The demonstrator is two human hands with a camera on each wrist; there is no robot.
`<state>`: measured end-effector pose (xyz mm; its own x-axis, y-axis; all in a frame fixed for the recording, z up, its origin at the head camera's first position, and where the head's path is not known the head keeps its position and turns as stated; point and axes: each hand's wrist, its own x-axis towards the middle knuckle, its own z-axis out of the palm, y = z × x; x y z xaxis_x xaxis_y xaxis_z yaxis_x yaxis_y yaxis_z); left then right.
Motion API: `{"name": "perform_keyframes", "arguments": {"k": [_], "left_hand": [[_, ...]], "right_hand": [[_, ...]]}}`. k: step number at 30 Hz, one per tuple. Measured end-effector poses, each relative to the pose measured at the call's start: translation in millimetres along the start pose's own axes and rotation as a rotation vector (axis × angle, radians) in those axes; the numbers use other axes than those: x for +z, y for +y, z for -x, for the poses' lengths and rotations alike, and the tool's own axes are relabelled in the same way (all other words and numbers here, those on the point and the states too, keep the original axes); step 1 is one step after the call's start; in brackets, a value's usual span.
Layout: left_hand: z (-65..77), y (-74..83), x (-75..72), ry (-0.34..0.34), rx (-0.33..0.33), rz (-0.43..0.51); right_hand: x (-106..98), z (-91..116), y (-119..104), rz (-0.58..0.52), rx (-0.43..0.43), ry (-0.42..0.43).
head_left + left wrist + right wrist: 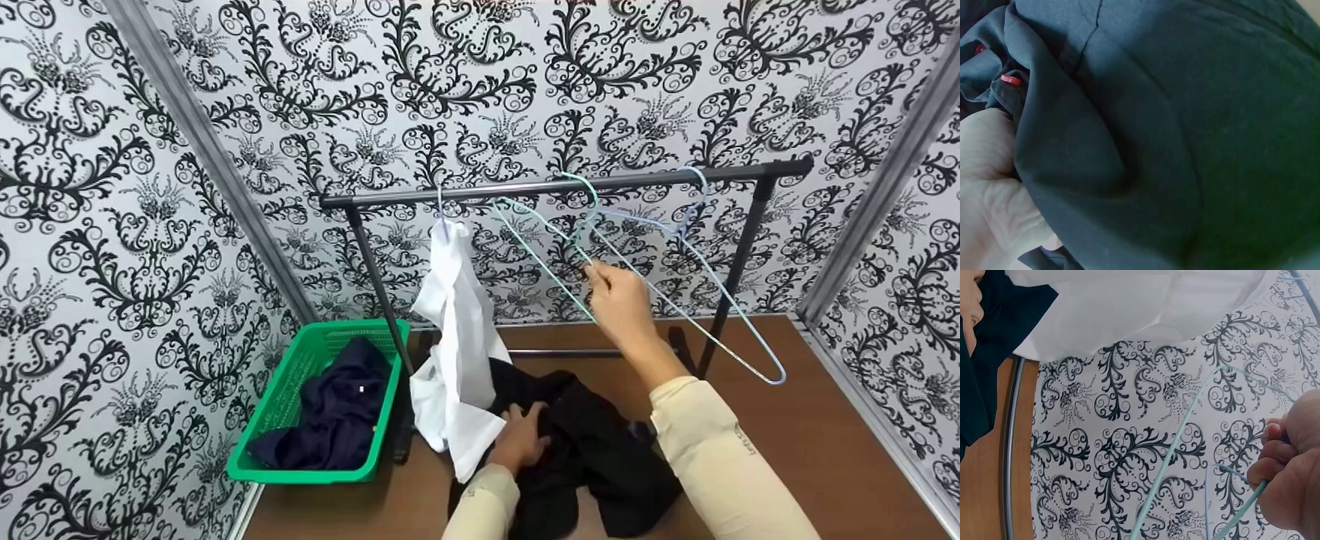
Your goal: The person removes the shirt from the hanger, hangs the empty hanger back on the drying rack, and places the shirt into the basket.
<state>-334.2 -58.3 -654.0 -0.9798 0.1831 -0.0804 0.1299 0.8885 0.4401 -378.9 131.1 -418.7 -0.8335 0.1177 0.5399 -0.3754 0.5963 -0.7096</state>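
My right hand (619,304) grips a light green wire hanger (544,266) by its upper side, close to the hook. That hook is at the rail; whether it rests on it I cannot tell. In the right wrist view the curled fingers (1275,461) wrap around the hanger's wire. Down on the table, my left hand (521,439) holds a bunched black shirt (600,442). Red buttons (1010,80) show on its dark cloth in the left wrist view, where the left fingertips are hidden by folds.
A white garment (454,330) hangs on the black rack (510,189), left of the green hanger. A bare blue hanger (731,300) hangs at the right. On the brown table (787,442) stands a green basket (281,405) with dark navy clothing (337,412) inside.
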Motion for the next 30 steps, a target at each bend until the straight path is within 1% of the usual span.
{"name": "perform_keyframes", "arguments": {"k": [6, 12, 15, 19, 22, 26, 28, 30], "left_hand": [[0.0, -5.5, 0.7, -0.002, -0.002, 0.003], [0.3, -11.2, 3.3, 0.007, 0.013, -0.030], [0.5, -11.6, 3.8, 0.011, 0.013, -0.035], [0.5, -11.6, 4.5, 0.038, 0.022, -0.023], [-1.7, -15.1, 10.3, 0.104, 0.063, -0.031], [-2.3, -20.4, 19.3, 0.245, 0.152, -0.047], [0.0, -19.2, 21.8, 0.297, 0.191, -0.054], [4.0, -14.2, 22.5, 0.339, 0.227, -0.084]], "right_hand": [[-11.3, -1.8, -6.3, 0.061, 0.023, -0.087], [-24.7, -2.8, -10.2, 0.201, 0.034, -0.092], [-28.9, -3.9, -13.1, 0.228, 0.032, -0.101], [-34.3, -4.2, -16.6, 0.237, 0.041, -0.098], [-39.4, -3.2, -18.2, 0.239, 0.052, -0.098], [-46.8, 1.3, -18.9, 0.218, 0.051, -0.096], [-51.9, 6.3, -17.1, 0.199, 0.048, -0.088], [-57.9, 12.6, -12.7, 0.181, 0.043, -0.067]]}}
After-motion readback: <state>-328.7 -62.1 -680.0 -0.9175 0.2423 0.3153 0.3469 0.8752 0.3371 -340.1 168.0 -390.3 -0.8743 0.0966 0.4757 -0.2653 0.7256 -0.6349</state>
